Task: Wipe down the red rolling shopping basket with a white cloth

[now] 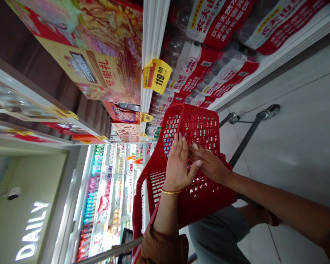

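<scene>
Two bare hands, the left hand and right hand, rest against a red plastic shopping basket, fingers released, grasping nothing.

Shrink-wrapped packs of bottled water, red-and-white Nongfu Spring labels, lie stacked on a white store shelf. Yellow price tag, reading 119.00, sits on the upper shelf edge just beside them. Pale tiled floor below; cart caster resting on it.
</scene>
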Tool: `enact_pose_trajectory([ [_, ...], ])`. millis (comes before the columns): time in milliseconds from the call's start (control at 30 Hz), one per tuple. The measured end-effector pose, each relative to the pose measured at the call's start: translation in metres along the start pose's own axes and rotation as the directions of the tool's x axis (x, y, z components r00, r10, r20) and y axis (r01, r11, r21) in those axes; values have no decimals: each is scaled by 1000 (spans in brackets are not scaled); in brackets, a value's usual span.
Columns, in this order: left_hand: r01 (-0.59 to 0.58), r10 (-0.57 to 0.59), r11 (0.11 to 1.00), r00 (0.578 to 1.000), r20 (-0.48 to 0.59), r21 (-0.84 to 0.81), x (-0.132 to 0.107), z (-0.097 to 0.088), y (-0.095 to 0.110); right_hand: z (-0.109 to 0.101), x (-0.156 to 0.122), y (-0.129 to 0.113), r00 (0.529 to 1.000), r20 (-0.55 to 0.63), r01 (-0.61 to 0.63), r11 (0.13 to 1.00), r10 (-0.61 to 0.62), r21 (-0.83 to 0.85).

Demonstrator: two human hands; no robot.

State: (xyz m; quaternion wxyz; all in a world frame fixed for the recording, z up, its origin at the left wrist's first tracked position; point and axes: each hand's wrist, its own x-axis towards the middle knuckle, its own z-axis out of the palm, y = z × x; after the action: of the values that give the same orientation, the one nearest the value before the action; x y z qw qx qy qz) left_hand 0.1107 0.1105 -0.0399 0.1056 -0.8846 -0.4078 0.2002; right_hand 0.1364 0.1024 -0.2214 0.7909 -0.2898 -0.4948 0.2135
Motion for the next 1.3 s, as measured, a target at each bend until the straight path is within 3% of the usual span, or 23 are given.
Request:
enact_pose_trajectory([
  [67,11,-10,1000,1000,-15,19,0,2,1,-8,16,5,996,-91,-8,1000,9,12],
  [167,21,-20,1000,999,-38,18,0,3,2,-21,57,16,960,-261,-124,991,106,-52],
  [333,34,-35,999,998,-45,-21,0,2,3,-29,106,40,984,-169,-80,986,55,-146],
  [700,35,-37,998,999,-30,-60,-3,-1,2,-19,89,29,1000,-8,-21,984,20,-175],
  [1000,31,-34,996,999,-38,-88,-4,-1,-2,-21,82,9,984,165,107,971,-73,-211],
  [1167,194,-193,981,980,41,-15,-38,-11,-3,-21,80,9,973,196,160,966,-120,-203],
  [1300,308,-301,949,948,104,-65,-73,-13,-1,-13,73,5,966,212,185,966,-146,-179],
])
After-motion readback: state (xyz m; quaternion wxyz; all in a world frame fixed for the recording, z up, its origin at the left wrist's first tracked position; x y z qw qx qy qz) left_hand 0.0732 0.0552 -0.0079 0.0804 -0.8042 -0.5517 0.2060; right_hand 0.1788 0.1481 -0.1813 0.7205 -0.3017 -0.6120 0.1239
